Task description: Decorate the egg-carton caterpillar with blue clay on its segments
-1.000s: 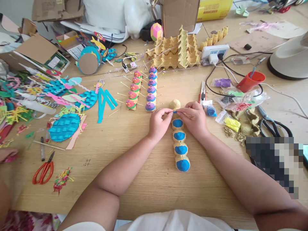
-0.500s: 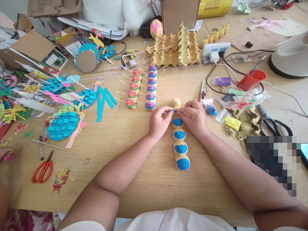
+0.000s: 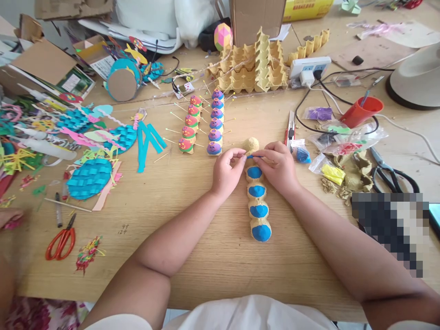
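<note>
My left hand [image 3: 227, 173] and my right hand [image 3: 280, 168] pinch the two ends of a small piece of blue clay [image 3: 253, 156] between thumbs and fingertips. It hangs over the far part of an egg-carton strip [image 3: 252, 144] that lies lengthwise in front of me. The farthest bump of this strip is bare tan pulp. On each of the nearer bumps a blue clay patch [image 3: 259, 211] is pressed flat. To the left stand two finished caterpillar strips, a red-and-green one [image 3: 188, 133] and a purple-and-blue one [image 3: 215, 123], with thin sticks poking out.
Right of my hands lie a utility knife [image 3: 290, 130], a bag of blue clay [image 3: 303, 155], a bag of yellow clay [image 3: 333, 174] and black-handled scissors [image 3: 393, 176]. A red cup [image 3: 362, 113] stands behind. Red scissors [image 3: 61, 240] and paper crafts lie left; another person's hand [image 3: 10, 217] shows there.
The blue clay between my fingertips looks longer and thinner, and my hands are slightly farther apart. The view has shifted a little.
</note>
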{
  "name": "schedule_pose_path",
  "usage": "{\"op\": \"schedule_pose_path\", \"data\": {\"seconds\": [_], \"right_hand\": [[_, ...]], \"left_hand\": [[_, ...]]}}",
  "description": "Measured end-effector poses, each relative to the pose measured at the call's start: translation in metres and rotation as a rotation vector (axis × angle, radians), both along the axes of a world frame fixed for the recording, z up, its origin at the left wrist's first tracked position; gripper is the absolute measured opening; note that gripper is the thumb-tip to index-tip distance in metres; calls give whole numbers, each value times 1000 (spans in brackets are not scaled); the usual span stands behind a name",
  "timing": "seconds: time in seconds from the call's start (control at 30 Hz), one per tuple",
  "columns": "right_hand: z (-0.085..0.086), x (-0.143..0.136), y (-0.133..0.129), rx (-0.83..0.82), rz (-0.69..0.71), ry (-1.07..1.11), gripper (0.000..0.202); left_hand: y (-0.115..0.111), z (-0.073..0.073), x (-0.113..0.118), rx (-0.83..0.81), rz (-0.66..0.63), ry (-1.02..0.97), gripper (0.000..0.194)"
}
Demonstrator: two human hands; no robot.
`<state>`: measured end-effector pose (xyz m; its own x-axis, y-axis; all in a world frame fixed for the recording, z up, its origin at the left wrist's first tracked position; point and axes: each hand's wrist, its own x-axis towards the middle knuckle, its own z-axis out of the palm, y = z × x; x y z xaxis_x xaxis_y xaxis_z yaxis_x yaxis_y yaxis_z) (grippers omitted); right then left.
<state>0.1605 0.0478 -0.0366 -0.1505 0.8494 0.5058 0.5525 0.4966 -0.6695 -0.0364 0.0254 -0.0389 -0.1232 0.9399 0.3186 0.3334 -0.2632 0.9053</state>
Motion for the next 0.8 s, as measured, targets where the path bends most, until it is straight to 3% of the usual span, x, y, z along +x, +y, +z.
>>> {"op": "schedule_pose_path", "data": {"seconds": [0.57,0.8], "right_hand": [[1,0,1,-5,22,42,19],[9,2,-4,-41,-72,51,28]], "left_hand": [[1,-2,1,69,5,-42,9],[3,-3,-1,49,1,-32,9]]}}
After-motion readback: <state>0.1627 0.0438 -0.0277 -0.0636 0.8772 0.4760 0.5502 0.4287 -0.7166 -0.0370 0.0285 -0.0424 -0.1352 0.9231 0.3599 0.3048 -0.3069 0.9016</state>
